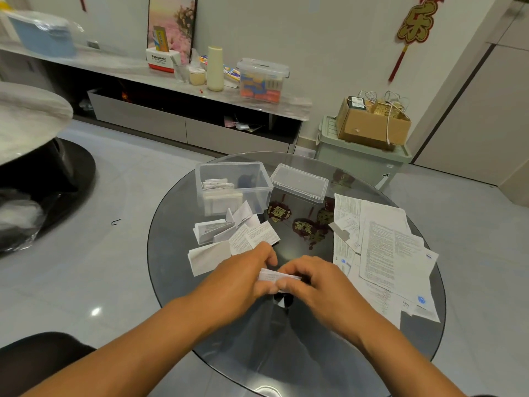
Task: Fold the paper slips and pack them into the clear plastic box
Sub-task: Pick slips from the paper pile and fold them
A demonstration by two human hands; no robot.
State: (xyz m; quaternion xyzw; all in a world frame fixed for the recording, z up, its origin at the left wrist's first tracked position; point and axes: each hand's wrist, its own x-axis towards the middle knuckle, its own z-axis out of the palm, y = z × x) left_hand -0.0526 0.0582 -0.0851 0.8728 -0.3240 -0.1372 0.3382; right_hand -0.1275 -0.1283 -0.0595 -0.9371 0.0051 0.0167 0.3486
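Both my hands meet over the near middle of the round glass table (177, 282). My left hand (243, 279) and my right hand (317, 285) pinch a small folded paper slip (274, 275) between fingers and thumbs. Just beyond my left hand lies a loose pile of folded slips (229, 233). The clear plastic box (233, 187) stands open at the table's far side with several folded slips inside. Its clear lid (299, 181) lies to its right. Unfolded printed sheets (383, 247) spread over the table's right side.
Dark red and gold decorations (303, 224) lie under the glass between box and sheets. A green bin with a cardboard box (372, 124) stands behind the table. A low cabinet (171, 118) lines the far wall. Another round table (28, 116) is at left.
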